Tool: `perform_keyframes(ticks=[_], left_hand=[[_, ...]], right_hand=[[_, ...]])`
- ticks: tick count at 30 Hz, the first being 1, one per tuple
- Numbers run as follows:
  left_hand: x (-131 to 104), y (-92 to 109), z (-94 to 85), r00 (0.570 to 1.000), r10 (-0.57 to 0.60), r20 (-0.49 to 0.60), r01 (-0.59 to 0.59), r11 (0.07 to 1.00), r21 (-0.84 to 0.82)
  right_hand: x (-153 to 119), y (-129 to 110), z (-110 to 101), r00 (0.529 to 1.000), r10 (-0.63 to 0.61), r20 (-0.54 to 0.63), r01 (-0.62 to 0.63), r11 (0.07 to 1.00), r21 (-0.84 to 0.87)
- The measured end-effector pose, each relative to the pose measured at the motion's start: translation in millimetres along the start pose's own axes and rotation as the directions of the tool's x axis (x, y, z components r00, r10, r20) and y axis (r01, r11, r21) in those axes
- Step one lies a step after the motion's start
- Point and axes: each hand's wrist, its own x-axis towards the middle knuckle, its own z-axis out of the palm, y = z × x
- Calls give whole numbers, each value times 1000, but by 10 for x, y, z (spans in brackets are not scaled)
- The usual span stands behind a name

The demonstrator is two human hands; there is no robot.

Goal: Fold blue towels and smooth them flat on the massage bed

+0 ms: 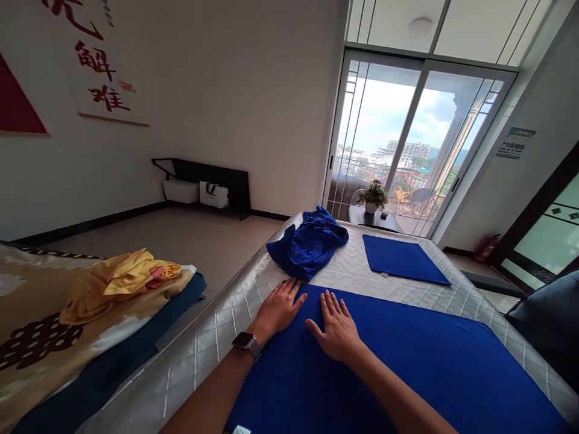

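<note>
Large blue cloth (429,355) lay flat on the quilted mattress (350,268), between four and six o'clock. My left hand (279,308) rested open at its edge; my right hand (337,330) lay open, palm down, upon it. Crumpled blue fabric (312,241) sat at twelve from them, a smaller blue piece (402,258) at two.

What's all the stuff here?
Mattress: 1, silvery, centre
Large cloth: 1, blue, mattress's near end
Small cloth: 1, blue, mattress's far right
Crumpled cloth: 1, blue, mattress's far left
Bedding: 1, tan, left
Bunched cloth: 1, yellow, on bedding
Rack: 1, black, back left
Containers: 2, white, at rack
Wall hangings: 2, white and red, upper left
Glass doors: 2, grey frames, back
Table: 1, dark, by doors
Plant: 1, green, on table
Extinguisher: 1, red, right
Watch: 1, dark, left wrist
Left hand: 1, bare, at large cloth's edge
Right hand: 1, bare, on large cloth
</note>
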Motion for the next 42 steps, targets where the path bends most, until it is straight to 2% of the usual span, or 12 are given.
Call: perform_keyframes(ticks=[7,12,22,27,30,33,36,42], left_hand=[[2,-25,-2,1000,-10,8,10,1000,-7],[9,-54,-30,1000,-6,29,7,1000,-18],[68,-56,-138,997,-4,82,4,1000,-9],[90,-81,-146,997,-39,73,40,999,-13],[102,-69,-178,993,-59,98,61,998,-17],[113,-49,-221,991,-59,117,61,998,-13],[114,-43,-244,988,-76,135,76,997,6],[103,-50,-237,984,-88,158,89,996,-1]], right_hand=[[-59,237,-105,999,35,2,-35,999,15],[-168,620,-183,994,110,7,-110,994,-2],[-661,1732,-445,959,284,-13,-284,955,-80],[-1059,2566,-546,929,363,-78,-370,923,-109],[-1295,3111,-585,885,448,-125,-461,881,-105],[-1465,3527,-616,837,522,-161,-540,835,-101],[-1548,3751,-637,808,563,-174,-583,808,-90],[-1577,3906,-620,783,592,-193,-615,783,-93]])
